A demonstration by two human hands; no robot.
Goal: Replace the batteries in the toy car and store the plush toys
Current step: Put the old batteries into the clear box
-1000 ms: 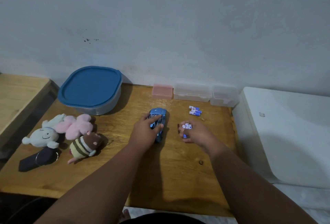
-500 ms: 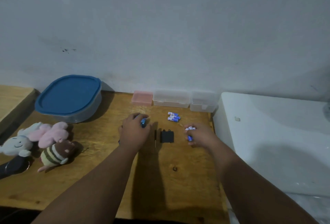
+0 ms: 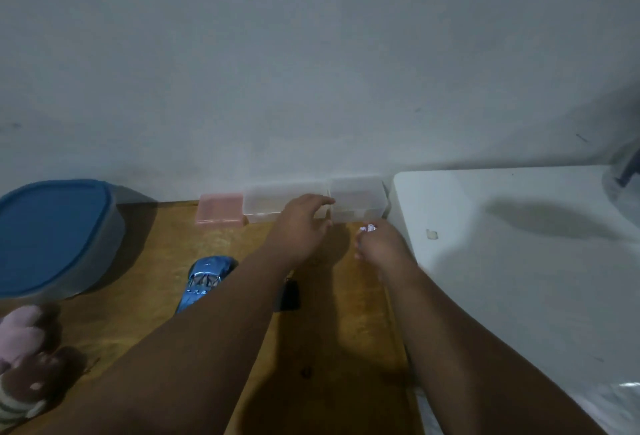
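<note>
The blue toy car [image 3: 204, 282] lies on the wooden table [image 3: 156, 261], partly behind my left forearm. A small black cover [image 3: 291, 294] lies just right of that forearm. My left hand [image 3: 304, 223] stretches to the back of the table, and its fingertips touch the clear boxes [image 3: 358, 199] by the wall. My right hand [image 3: 379, 245] hovers just in front of the right clear box and grips a few blue-and-white batteries [image 3: 367, 227]. A pink plush [image 3: 19, 329] and a brown striped plush [image 3: 17, 393] lie at the lower left edge.
A large container with a blue lid [image 3: 52, 237] stands at the left. A pink box [image 3: 220, 212] and another clear box [image 3: 266, 204] line the wall. A white surface [image 3: 519, 261] adjoins the table's right side.
My left hand has let go of the toy car and reached back to the clear boxes. My right hand moved toward the wall with the batteries. The view has swung right.
</note>
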